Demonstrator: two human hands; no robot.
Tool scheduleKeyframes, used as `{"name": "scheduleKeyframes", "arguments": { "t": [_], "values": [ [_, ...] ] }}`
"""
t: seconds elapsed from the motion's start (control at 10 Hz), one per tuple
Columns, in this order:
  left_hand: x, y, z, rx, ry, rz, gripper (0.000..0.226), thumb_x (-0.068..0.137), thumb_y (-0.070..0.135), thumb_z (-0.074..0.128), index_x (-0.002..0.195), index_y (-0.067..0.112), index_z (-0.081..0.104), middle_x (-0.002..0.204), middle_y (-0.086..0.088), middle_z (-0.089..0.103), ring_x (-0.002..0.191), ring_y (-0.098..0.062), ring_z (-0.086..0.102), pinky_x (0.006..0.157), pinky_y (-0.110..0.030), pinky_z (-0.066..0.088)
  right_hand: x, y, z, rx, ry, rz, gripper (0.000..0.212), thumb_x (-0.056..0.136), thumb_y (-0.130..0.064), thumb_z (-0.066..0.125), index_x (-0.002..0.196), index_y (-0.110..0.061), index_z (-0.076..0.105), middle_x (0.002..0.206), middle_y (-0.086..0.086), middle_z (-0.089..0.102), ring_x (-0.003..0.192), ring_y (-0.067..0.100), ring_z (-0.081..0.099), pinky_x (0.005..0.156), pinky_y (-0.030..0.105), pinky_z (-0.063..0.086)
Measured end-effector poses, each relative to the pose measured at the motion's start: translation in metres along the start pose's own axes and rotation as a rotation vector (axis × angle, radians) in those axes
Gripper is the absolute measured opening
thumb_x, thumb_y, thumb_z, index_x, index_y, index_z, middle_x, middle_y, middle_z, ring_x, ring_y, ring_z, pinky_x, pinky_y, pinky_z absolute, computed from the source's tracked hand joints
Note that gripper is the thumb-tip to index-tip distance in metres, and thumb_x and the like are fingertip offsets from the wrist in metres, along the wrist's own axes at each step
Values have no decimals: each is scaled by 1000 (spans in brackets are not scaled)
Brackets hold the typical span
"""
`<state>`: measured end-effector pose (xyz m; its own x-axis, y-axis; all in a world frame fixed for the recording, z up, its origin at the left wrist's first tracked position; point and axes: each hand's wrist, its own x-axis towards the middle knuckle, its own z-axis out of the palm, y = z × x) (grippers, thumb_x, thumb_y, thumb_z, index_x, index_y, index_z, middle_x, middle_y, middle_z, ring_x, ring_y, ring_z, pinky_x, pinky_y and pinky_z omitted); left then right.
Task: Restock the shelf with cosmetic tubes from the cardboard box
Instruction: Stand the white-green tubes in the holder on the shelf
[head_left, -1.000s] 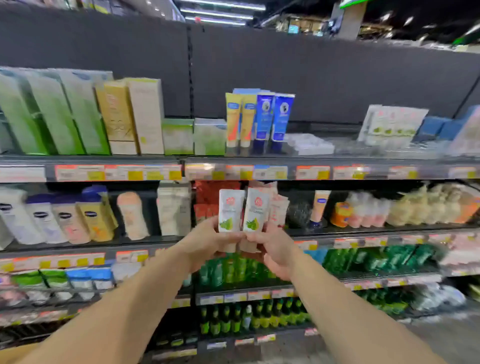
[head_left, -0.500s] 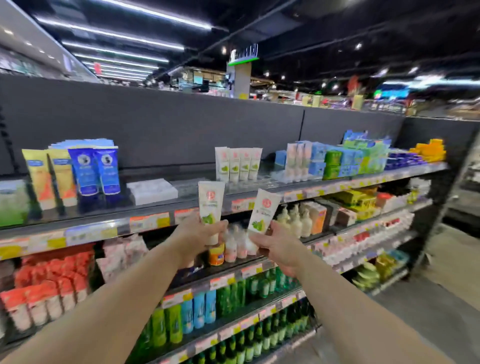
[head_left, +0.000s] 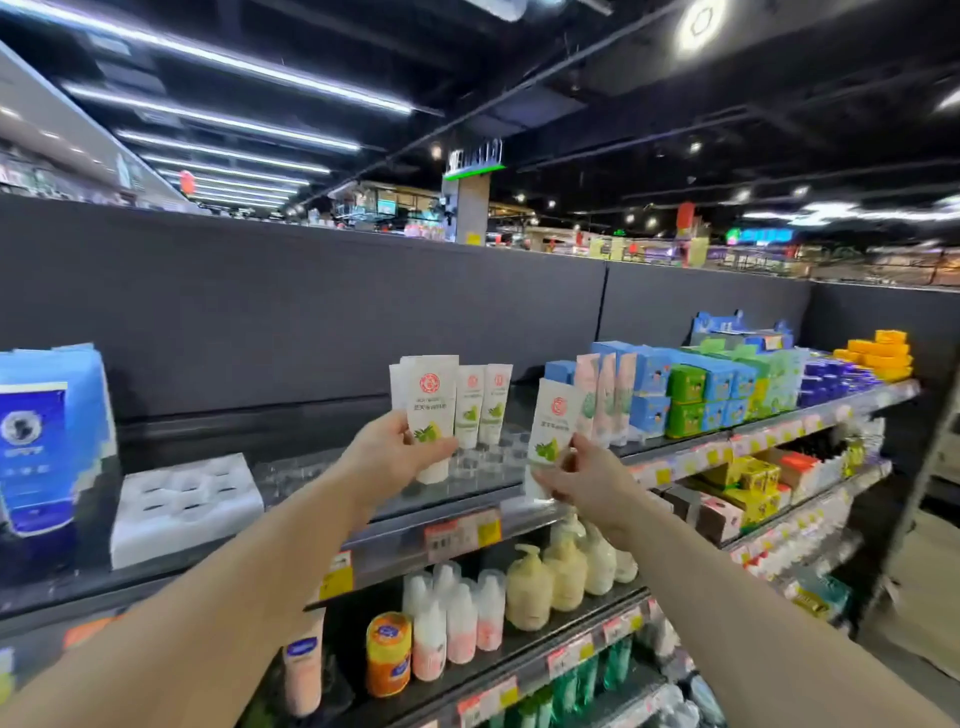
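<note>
The top shelf (head_left: 395, 512) runs across the middle of the frame, and restocking there appears partly done: a short row of white tubes (head_left: 483, 405) with green leaf prints already stands upright just left of centre, against the dark back panel (head_left: 311, 312). Clear plastic dividers on the shelf in front of that row look unfilled, so space remains for more. Two further tubes are in transit. The left hand (head_left: 387, 452) grips one white tube (head_left: 430, 410) by its lower half, upright, just in front of the standing row. The right hand (head_left: 576, 475) pinches a second tube (head_left: 551, 431) near its cap end, tilted slightly, just right of centre above the shelf edge. Neither tube is set down yet; both placements are outstanding. The cardboard box is not in view, so the remaining stock cannot be judged. The left end of the standing row is covered by the held tube, so the row count is uncertain. Price labels along the shelf edge are too blurred to read.
</note>
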<state>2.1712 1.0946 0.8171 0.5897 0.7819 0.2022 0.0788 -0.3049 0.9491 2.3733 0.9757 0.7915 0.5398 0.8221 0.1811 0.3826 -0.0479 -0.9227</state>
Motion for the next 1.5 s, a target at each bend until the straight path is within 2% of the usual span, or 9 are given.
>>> {"name": "scheduleKeyframes", "arguments": {
  "t": [0.1,0.2,0.3,0.5,0.6,0.7,0.8,1.1,1.5],
  "values": [
    [24,-5,18,53,11,29,22,87,22,70,104,28,58,95,20,64,84,2,61,60,-13,45,35,2,-5,-36,49,-36,23,85,-16,71,103,-24,58,91,-6,66,83,12,63,72,26,51],
    [46,-14,34,85,39,-2,26,86,24,71,108,26,57,98,18,63,89,1,60,68,-17,46,75,7,-6,-64,71,-74,28,84,-18,72,107,-21,56,99,-4,68,88,13,64,69,26,51],
    [66,-22,46,155,99,-38,25,86,29,71,106,27,57,105,15,65,93,-3,60,71,-18,47,116,15,-6,-126,73,-124,33,83,-19,72,109,-20,52,97,-1,66,87,19,64,74,37,56],
    [82,-34,61,265,175,-137,33,87,32,69,116,27,55,117,15,62,106,-9,59,85,-25,47,170,27,-4,-182,-15,-165,51,88,-17,66,129,-28,38,103,-10,64,91,12,60,57,19,40],
    [81,-35,66,259,207,-159,38,88,29,67,123,29,52,121,18,59,113,-8,56,90,-25,44,183,35,-5,-259,-68,-192,38,92,-13,62,122,-21,41,106,-9,63,98,14,58,56,14,36],
    [79,-34,70,282,222,-157,39,89,29,66,124,32,51,121,21,59,111,-4,55,94,-27,44,192,41,-4,-363,-52,-171,17,94,-15,57,108,-12,47,99,-1,60,102,21,56,79,17,46],
    [78,-31,76,313,244,-158,36,90,30,64,122,34,49,115,25,57,105,-1,54,90,-23,43,200,49,1,-432,-111,-163,37,90,-16,63,120,-9,43,109,14,60,99,29,59,86,40,47],
    [76,-24,83,302,274,-203,38,92,25,62,126,32,48,132,15,55,115,-7,51,104,-39,42,206,41,2,-382,-168,-95,54,87,-27,67,127,-4,39,118,15,56,108,30,57,87,35,45],
    [74,-24,82,296,264,-196,37,92,24,62,126,30,47,135,12,54,114,-7,50,101,-35,43,224,37,3,-395,-291,60,51,87,-18,67,128,-12,36,119,7,55,98,19,55,81,33,50]
  ]
}}
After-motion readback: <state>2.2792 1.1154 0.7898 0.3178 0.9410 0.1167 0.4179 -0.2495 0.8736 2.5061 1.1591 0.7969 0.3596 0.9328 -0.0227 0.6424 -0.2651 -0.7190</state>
